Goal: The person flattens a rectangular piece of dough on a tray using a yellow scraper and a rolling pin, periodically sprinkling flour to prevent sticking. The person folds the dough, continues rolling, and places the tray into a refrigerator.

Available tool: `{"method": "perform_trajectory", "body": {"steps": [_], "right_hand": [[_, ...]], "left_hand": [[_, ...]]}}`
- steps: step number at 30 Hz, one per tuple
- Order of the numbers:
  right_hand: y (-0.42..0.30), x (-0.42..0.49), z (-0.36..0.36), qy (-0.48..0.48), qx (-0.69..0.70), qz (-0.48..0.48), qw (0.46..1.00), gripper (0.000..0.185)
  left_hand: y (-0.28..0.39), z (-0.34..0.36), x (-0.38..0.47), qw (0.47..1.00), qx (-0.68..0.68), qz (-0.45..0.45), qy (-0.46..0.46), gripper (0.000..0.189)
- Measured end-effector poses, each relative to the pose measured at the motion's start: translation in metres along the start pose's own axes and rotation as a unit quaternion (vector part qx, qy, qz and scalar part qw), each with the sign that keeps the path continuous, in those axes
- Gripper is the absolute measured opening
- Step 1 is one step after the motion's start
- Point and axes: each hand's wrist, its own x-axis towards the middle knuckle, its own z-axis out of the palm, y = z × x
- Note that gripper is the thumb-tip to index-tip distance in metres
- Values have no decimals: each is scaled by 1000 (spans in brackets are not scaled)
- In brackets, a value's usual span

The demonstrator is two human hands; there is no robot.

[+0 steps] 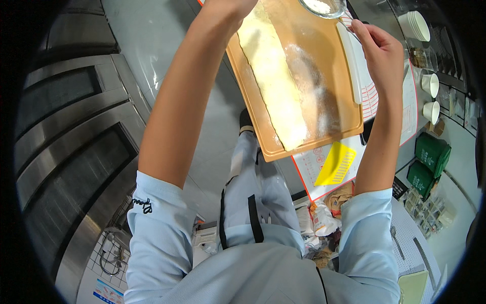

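My right hand (383, 49) grips the thin handle of a round strainer (328, 14) that holds white powder, above the far right part of a tan board (265, 154) with a raised rim. Down the board's left half lies a long, flat strip of pale yellow dough (273, 72). White powder (307, 76) is dusted on the board beside it. My left hand (233, 7) is over the strip's far end; its fingers are cut off by the top edge. A long white plastic bar (350, 64) lies along the board's right rim.
Under the board is a white mat (408, 114) with red markings, bearing a yellow plastic scraper (336, 164). White cups (429, 85) stand at right, near green packages (433, 154). Bags (322, 218) lie below the mat. Steel cabinets (76, 106) line the left side.
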Motion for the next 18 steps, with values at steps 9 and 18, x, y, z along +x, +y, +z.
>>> {"method": "perform_trajectory", "body": {"steps": [9,18], "right_hand": [[10,52,30,28,24,-24,999,31],[0,-30,-14,58,-41,64,995,31]], "left_hand": [[-13,-10,53,981,-71,-119,-134,91],[5,21,-7,972,-119,-148,-139,97]]}}
